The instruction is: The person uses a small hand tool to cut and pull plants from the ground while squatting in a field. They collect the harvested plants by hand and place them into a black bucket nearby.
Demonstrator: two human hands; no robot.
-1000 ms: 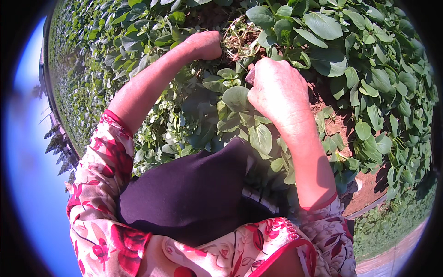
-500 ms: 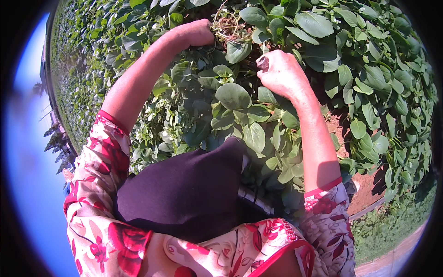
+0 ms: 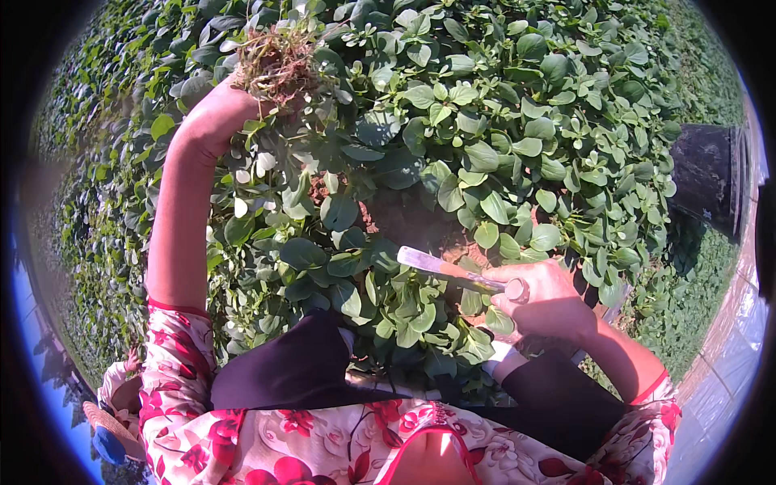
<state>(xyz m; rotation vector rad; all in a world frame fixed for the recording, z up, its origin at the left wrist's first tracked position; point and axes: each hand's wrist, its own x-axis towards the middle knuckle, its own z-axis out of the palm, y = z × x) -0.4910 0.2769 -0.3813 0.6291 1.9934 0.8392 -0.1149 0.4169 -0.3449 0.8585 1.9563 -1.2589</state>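
My left hand (image 3: 220, 120) is at the upper left, closed on a bunch of uprooted green plants (image 3: 279, 69). Their tangled, brownish roots point up; leafy stems hang below the fist, and the fingers are partly hidden. At the right, my right hand (image 3: 554, 303) grips a flat-bladed hand tool (image 3: 436, 265) by its round handle. The narrow blade points left, with a pale, shiny end, just over the leaves. Between the hands, broad-leaved green plants (image 3: 339, 214) grow around a patch of bare reddish soil (image 3: 404, 222).
A dark bucket-like container (image 3: 705, 174) stands among the plants at the far right. Beyond it runs a pale, shiny strip (image 3: 723, 364). Another person with a straw hat (image 3: 113, 432) is at the lower left. My dark-clad knees (image 3: 283, 364) are close below the leaves.
My left hand has moved left, lifting the rooted bunch into view. My right hand has drawn back toward me and right, and the tool's blade now shows. The view has turned right.
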